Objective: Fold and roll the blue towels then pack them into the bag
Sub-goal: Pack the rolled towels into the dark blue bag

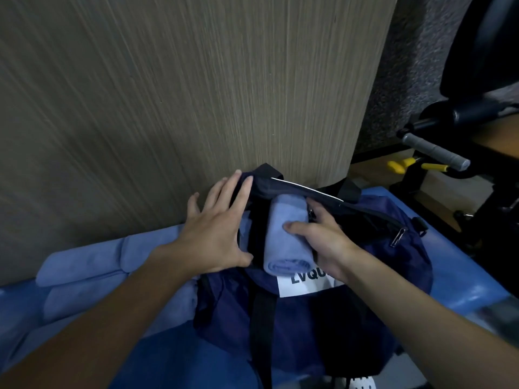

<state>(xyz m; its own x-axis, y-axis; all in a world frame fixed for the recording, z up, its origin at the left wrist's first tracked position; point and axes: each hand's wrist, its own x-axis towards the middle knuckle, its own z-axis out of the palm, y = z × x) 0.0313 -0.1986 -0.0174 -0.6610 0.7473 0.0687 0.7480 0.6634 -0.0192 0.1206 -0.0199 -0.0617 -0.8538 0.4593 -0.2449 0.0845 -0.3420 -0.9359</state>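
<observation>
You have the rolled towel (283, 237) halfway into the mouth of the bag (365, 248), near the table's (463, 279) far edge. Your right hand (323, 240) has its grip clamped round the roll. Your left hand (216, 228), fingers straight and apart, presses the bag's rim. That makes one bag and one roll in hand. Three other rolls (84, 265), as far as I can tell, lie unpacked toward the left edge, so the packing looks only partly done.

Right hand (325, 242) grips rolled towel (286, 234) (half inside bag (379, 248)).

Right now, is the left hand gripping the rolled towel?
No, the right hand grips the rolled towel, while the left hand presses open-fingered on the rim of the bag.
</observation>
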